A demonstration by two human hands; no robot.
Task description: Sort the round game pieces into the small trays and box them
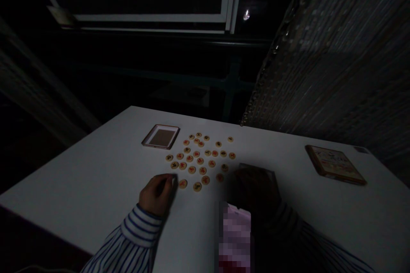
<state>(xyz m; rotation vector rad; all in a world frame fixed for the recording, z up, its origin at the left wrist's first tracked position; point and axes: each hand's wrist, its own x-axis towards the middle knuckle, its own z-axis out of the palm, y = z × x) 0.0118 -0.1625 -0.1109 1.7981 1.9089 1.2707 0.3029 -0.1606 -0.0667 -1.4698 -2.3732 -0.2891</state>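
My left hand (156, 194), in a blue-striped white sleeve, rests on the table with its fingers curled in. Whether something small sits between the fingers is hidden. Just right of it lie loose round Chinese chess pieces with red or black characters, the nearest being a red-marked piece (183, 184) and a black-marked piece (197, 187). My right hand (258, 190) is in deep shadow right of the pieces, over a dark flat thing (271, 175) whose edge shows behind it. Its fingers cannot be made out. Below, near that hand, is a blurred-out pinkish rectangle (237, 236).
A shallow open box part (145, 141) lies at the table's back left. On the right is a flat wooden-edged box (336, 164) with a printed top. The white table (96, 170) ends near a hanging bead curtain (333, 72). A window frame (147, 18) stands behind.
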